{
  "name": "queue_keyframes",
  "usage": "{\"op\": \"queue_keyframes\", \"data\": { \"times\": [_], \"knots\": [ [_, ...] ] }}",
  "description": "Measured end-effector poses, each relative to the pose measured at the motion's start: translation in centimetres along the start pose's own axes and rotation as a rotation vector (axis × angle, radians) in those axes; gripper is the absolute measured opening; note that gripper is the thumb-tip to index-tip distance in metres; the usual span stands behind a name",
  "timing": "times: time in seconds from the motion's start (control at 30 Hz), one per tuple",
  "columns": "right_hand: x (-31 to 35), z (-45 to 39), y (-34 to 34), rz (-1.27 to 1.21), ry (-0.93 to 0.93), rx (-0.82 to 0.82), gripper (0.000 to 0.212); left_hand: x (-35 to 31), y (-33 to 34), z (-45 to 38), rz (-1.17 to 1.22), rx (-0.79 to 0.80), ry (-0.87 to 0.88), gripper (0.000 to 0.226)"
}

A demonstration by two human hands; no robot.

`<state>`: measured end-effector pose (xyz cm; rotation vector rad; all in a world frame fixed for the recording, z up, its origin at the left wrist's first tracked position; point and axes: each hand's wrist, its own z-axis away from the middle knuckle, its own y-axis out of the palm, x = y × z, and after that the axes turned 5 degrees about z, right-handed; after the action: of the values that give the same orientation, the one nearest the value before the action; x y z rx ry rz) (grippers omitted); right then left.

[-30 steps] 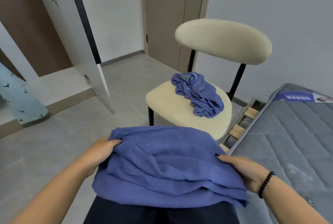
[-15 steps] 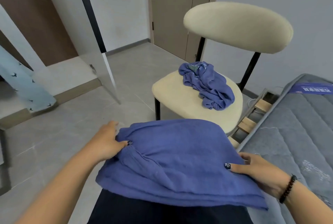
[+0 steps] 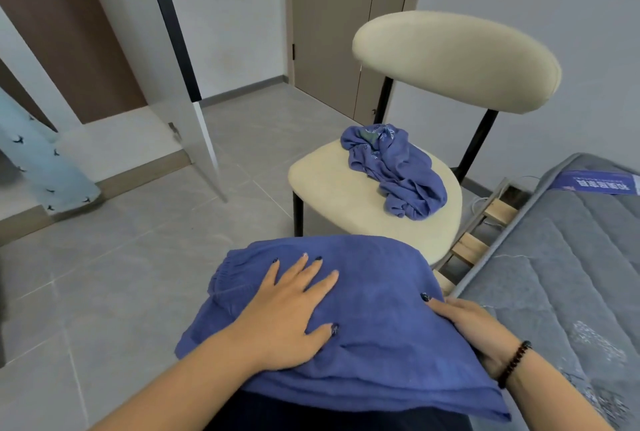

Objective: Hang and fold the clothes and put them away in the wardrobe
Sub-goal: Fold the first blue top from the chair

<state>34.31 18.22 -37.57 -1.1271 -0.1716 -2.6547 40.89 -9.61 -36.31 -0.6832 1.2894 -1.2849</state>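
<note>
Facing a cream chair (image 3: 349, 188) on grey tiles (image 3: 138, 250), left fingers (image 3: 304, 274) flat, right fingers (image 3: 450, 309) gripping folded blue garment (image 3: 381, 326).

Folded garment (image 3: 374, 309) sits on the lap, left hand (image 3: 287, 313) flat on top, right hand (image 3: 474, 330) at its right edge. Chair (image 3: 346, 184) is just ahead, crumpled garment (image 3: 398, 171) on its seat. Mattress (image 3: 571, 274) to the right, wardrobe door (image 3: 180, 84) off left.

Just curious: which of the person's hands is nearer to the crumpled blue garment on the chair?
The left hand, though only slightly. It lies flat on the folded blue cloth on the lap, below-left of the crumpled garment; the right hand grips the cloth's right edge, lower down.
</note>
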Motion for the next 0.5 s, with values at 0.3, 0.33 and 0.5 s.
{"op": "queue_keyframes", "data": {
  "times": [0.3, 0.33, 0.5],
  "knots": [
    [6.6, 3.1, -2.6, 0.221, -0.249, -0.191, 0.018, -2.9, 0.4, -0.2, 0.004, 0.005, 0.128, 0.069],
    [7.3, 3.5, -2.2, 0.246, -0.247, -0.203, 0.018, -2.6, 0.2, 0.0, 0.085, -0.023, 0.122, 0.069],
    [10.7, 4.4, 2.6, 0.406, -0.343, -0.156, 0.016, 0.1, -1.3, 0.4, 1.038, -0.179, -0.13, 0.042]
  ]
}}
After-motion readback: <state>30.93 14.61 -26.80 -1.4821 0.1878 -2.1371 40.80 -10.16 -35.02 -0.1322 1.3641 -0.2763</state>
